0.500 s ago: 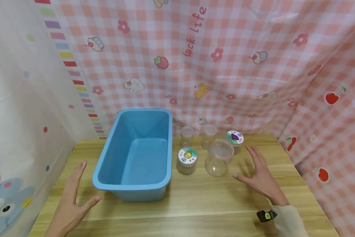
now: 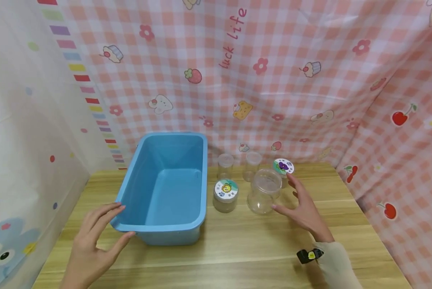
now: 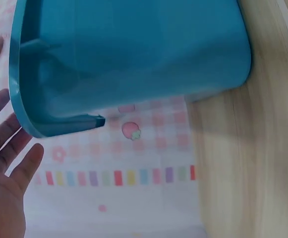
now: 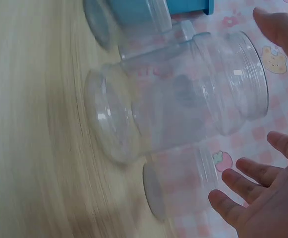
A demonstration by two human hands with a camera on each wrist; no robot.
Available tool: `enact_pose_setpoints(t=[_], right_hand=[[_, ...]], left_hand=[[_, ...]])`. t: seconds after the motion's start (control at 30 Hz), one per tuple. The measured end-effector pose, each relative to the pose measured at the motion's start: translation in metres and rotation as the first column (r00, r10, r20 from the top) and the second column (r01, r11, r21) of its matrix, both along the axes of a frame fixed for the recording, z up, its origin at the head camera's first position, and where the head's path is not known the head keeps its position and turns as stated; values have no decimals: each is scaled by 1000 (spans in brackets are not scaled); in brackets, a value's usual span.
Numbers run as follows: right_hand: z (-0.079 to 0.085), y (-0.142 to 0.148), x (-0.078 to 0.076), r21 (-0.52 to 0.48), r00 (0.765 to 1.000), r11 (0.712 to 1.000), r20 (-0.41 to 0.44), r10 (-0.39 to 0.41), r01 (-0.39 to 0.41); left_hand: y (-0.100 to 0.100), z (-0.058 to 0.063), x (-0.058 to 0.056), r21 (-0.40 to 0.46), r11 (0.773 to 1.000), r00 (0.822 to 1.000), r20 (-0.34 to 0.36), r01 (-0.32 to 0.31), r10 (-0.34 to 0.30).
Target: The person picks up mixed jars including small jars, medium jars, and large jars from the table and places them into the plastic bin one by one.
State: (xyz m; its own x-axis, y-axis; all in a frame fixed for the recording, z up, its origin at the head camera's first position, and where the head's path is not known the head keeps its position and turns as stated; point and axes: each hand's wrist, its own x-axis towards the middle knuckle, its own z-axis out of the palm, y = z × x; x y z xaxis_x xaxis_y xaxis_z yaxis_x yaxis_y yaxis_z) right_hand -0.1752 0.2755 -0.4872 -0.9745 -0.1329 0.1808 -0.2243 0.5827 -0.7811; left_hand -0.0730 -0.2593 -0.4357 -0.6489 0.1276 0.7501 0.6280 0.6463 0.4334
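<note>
A blue plastic basin [image 2: 201,200] stands on the table at centre left. My left hand [image 2: 93,245] is at its near left corner, fingers extended by the rim and thumb apart; whether it touches cannot be told. In the left wrist view the fingers [image 3: 2,141] lie beside the rim. Right of the basin stands a large clear jar [image 2: 262,196]. My right hand [image 2: 304,210] is beside it, thumb and fingers spread, holding nothing. The right wrist view shows the jar [image 4: 173,94] between the thumb and the other fingers, with a gap to the hand.
A low jar with a sunflower lid [image 2: 226,190] sits between basin and large jar. Two slim clear jars [image 2: 225,165] stand behind. A jar with a purple-flower lid [image 2: 282,165] is behind the right hand's fingertips. Checked cloth [image 2: 273,92] hangs behind the wooden table [image 2: 244,257].
My left hand has moved right and closer to the basin's corner. My right hand has moved left toward the large clear jar. The head view has shifted slightly.
</note>
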Motion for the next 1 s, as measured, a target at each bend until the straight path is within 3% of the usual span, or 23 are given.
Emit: enact_pose_setpoints(t=[0.17, 0.5, 0.77, 1.0], right_hand=[[-2, -13, -7, -65, 1000, 998, -7, -2, 2], [-12, -26, -14, -171, 1000, 985, 20, -19, 23], [-16, -31, -16, -177, 997, 982, 52, -57, 65], [-19, -31, -16, -188, 997, 979, 53, -65, 73]], left_hand=[[12, 5, 1, -33, 999, 996, -85, 6, -9], [18, 2, 1, -87, 996, 980, -199, 11, -29], [17, 0, 1, -128, 992, 978, -209, -22, -5], [19, -4, -1, -110, 994, 977, -212, -26, 2]])
